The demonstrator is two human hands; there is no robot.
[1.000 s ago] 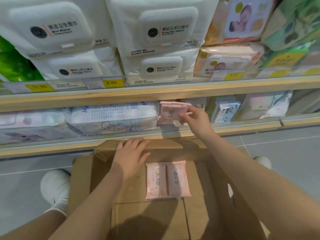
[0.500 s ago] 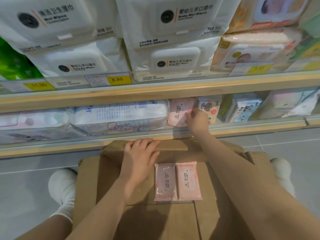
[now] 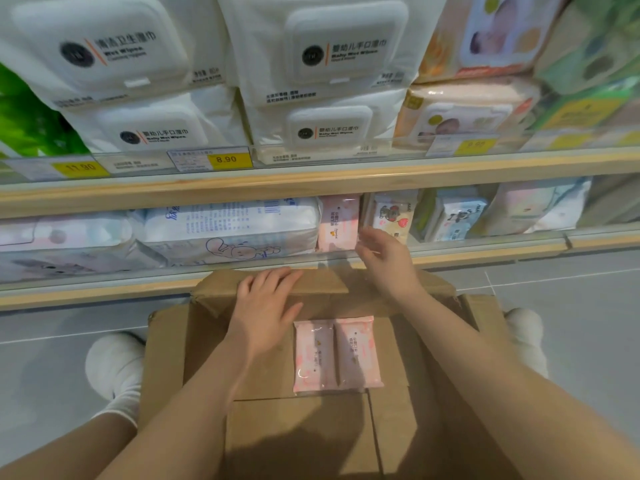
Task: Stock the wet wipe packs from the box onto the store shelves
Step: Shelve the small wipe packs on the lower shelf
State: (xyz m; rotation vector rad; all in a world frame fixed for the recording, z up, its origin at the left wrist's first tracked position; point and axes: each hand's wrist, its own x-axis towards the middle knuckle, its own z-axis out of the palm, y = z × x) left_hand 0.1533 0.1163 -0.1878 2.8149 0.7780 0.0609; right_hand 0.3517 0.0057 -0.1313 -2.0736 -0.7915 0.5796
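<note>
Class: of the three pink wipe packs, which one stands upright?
The pink pack on the lower shelf, beside the right hand. The other two lie flat in the box.

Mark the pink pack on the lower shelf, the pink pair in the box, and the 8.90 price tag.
pink pack on the lower shelf [image 3: 337, 223]: head view, front face.
pink pair in the box [image 3: 337, 355]: head view, seam between packs.
8.90 price tag [image 3: 227, 159]: head view, yellow patch.

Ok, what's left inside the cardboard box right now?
Two pink wet wipe packs lie side by side on the bottom of the cardboard box. The forearms cover part of the floor, so anything beneath them cannot be seen.
</note>
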